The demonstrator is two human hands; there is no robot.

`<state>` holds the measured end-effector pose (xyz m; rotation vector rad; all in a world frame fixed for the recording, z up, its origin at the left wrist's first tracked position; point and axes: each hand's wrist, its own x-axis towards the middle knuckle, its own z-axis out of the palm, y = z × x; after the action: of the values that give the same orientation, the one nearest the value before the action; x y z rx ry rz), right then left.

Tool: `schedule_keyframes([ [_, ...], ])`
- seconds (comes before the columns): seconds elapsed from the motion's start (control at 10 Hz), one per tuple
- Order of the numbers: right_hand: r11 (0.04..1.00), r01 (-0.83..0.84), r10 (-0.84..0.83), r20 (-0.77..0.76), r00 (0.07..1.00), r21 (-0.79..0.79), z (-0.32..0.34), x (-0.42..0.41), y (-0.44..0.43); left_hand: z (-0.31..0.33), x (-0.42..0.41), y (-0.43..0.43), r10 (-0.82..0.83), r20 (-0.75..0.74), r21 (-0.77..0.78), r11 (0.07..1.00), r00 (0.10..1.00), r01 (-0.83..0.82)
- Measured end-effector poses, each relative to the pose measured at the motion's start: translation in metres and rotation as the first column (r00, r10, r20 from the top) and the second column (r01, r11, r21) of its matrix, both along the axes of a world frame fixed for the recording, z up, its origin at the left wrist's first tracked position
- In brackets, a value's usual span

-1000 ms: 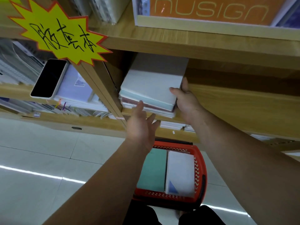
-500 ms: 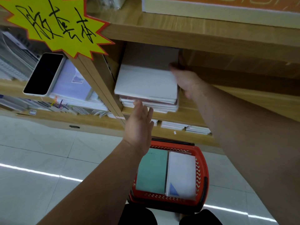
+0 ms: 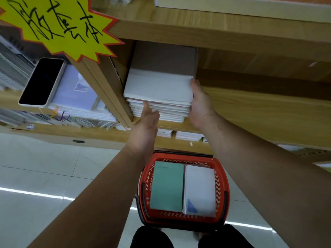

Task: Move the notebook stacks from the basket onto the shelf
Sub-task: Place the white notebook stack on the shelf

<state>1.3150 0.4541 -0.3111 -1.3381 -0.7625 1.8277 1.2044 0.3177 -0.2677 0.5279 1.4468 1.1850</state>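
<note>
A stack of white notebooks (image 3: 158, 88) lies on the wooden shelf (image 3: 259, 111), pushed against the left divider. My right hand (image 3: 199, 102) lies flat against the stack's right side, fingers extended. My left hand (image 3: 146, 126) touches the stack's front edge with fingers straight and holds nothing. Below on the floor stands the red basket (image 3: 223, 185), with a green notebook stack (image 3: 167, 187) on its left and a white notebook stack (image 3: 199, 189) with a blue triangle on its right.
A yellow starburst sign (image 3: 57, 24) hangs at the upper left. A black phone (image 3: 42, 82) rests on paper packs in the left bay. The shelf right of the stack is bare wood. More white packs (image 3: 188, 136) sit on a lower shelf. White tiled floor (image 3: 44, 176) spreads left.
My right hand has come back from deep along the stack's right side to its front right corner. My left hand has risen slightly onto the front edge. The stack sits squarer.
</note>
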Motion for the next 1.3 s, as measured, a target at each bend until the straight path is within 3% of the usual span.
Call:
schedule_keyframes([
  [0.2,0.997,-0.065,0.062,0.050,0.997,0.049,0.018,0.001,0.008,-0.001,-0.002,0.013,-0.063,-0.009,-0.110,0.992,0.998,0.062],
  [0.3,0.987,-0.135,0.132,0.044,0.990,0.090,0.018,0.019,0.014,0.001,0.007,0.010,-0.008,-0.145,-0.118,0.993,0.989,-0.010],
  [0.4,0.985,-0.152,0.148,0.046,0.988,0.085,0.019,0.035,0.011,0.009,0.018,0.000,0.078,-0.442,-0.080,0.989,0.894,-0.126],
  [0.5,0.986,-0.153,0.157,-0.062,0.986,0.069,0.015,0.037,0.000,0.011,0.019,-0.006,0.081,-0.888,0.131,0.988,0.452,0.081],
  [0.6,0.990,-0.111,0.124,-0.161,0.979,0.084,0.018,0.021,-0.013,0.008,0.011,0.010,0.125,-0.992,0.123,0.941,0.015,0.314],
  [0.7,0.994,-0.037,0.056,-0.189,0.980,0.101,0.020,0.008,-0.017,0.006,-0.001,0.032,-0.059,-0.972,-0.148,0.905,-0.227,0.399],
  [0.8,0.992,-0.066,0.090,-0.232,0.969,0.110,0.014,0.012,-0.008,0.001,-0.012,0.052,-0.202,-0.896,-0.358,0.855,-0.395,0.375],
  [0.9,0.976,-0.184,0.207,-0.231,0.951,0.117,0.009,0.032,0.003,0.000,-0.016,0.069,-0.223,-0.840,-0.430,0.830,-0.496,0.356],
  [1.0,0.962,-0.256,0.267,-0.134,0.954,0.095,0.001,0.043,0.015,-0.002,-0.014,0.081,-0.201,-0.828,-0.436,0.818,-0.524,0.374],
  [1.3,0.969,-0.227,0.233,-0.053,0.971,0.097,0.005,0.028,0.039,-0.006,-0.013,0.083,-0.226,-0.841,-0.436,0.821,-0.492,0.369],
])
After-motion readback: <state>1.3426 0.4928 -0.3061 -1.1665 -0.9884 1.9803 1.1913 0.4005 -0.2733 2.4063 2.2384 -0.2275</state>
